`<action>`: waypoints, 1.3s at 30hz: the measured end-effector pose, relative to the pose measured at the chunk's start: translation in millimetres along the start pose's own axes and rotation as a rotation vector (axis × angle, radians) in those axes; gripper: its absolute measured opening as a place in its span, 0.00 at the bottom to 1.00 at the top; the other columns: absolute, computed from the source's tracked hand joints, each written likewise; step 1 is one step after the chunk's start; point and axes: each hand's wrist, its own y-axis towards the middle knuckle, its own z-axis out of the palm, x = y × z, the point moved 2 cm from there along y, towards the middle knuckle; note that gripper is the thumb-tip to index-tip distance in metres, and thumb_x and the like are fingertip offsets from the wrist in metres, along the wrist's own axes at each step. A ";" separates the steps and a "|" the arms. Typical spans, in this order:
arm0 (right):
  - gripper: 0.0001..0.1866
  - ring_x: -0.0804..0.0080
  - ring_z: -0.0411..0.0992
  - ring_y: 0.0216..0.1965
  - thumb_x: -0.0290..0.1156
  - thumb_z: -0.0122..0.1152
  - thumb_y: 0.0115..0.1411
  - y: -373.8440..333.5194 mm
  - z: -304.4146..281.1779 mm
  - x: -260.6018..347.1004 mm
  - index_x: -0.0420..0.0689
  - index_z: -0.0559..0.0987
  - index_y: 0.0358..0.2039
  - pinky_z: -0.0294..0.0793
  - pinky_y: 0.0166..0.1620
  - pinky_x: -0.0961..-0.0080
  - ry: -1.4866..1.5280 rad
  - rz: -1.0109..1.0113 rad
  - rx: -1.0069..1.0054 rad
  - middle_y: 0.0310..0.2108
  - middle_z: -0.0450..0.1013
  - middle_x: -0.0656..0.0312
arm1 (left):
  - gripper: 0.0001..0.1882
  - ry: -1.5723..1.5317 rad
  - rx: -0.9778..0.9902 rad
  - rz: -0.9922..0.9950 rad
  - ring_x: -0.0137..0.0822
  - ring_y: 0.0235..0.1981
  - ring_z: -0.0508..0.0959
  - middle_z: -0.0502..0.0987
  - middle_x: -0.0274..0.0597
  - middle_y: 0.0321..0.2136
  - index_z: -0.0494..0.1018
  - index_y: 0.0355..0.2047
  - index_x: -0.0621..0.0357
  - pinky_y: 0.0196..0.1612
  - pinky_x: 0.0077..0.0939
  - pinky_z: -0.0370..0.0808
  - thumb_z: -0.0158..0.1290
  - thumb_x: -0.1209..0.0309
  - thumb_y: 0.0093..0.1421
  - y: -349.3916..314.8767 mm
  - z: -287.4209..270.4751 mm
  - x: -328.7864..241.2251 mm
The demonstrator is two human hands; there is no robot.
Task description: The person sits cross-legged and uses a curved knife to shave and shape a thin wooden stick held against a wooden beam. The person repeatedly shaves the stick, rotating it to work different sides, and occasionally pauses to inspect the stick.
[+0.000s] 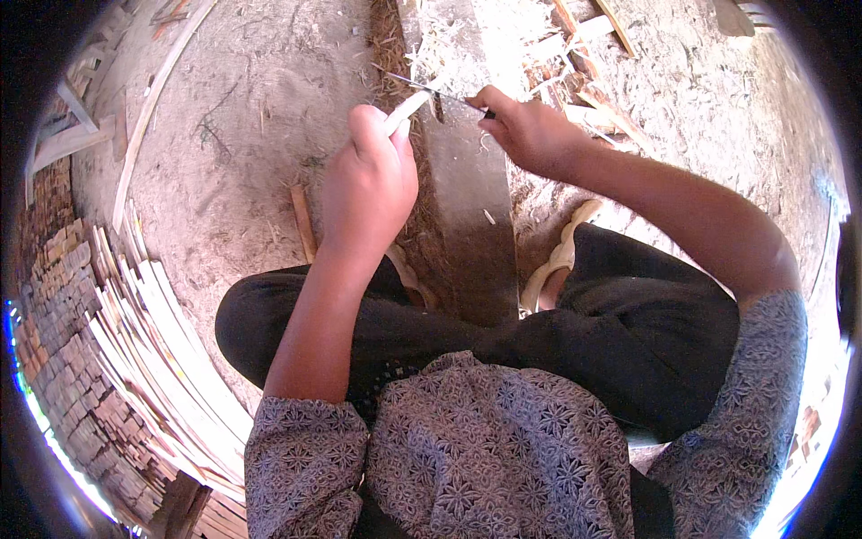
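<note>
My left hand (373, 175) is closed round a pale wooden stick (409, 111), whose bare end points up and to the right. In my right hand (534, 133) is the dark handle of a knife (449, 97) with a long, thin blade. The blade slants up and to the left across the far end of the stick and looks to be touching it. Both hands are held over a worn wooden plank (467, 180) that runs away from me between my feet. My fingers hide part of the stick and most of the handle.
Curly wood shavings (440, 45) and scrap strips (620, 117) lie at the plank's far end and to its right. At the left are long pale wood strips (171, 359) and stacked small blocks (67, 332). A short brown stick (303, 220) rests by my left knee.
</note>
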 end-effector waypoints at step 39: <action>0.13 0.53 0.80 0.28 0.34 0.53 0.71 -10.7 -33.5 38.5 0.49 0.69 0.53 0.77 0.32 0.57 -0.007 -0.231 -0.071 0.23 0.76 0.48 | 0.11 0.125 0.028 0.007 0.60 0.26 0.81 0.78 0.57 0.22 0.62 0.42 0.57 0.25 0.54 0.76 0.53 0.68 0.66 -1.6 -3.8 -3.6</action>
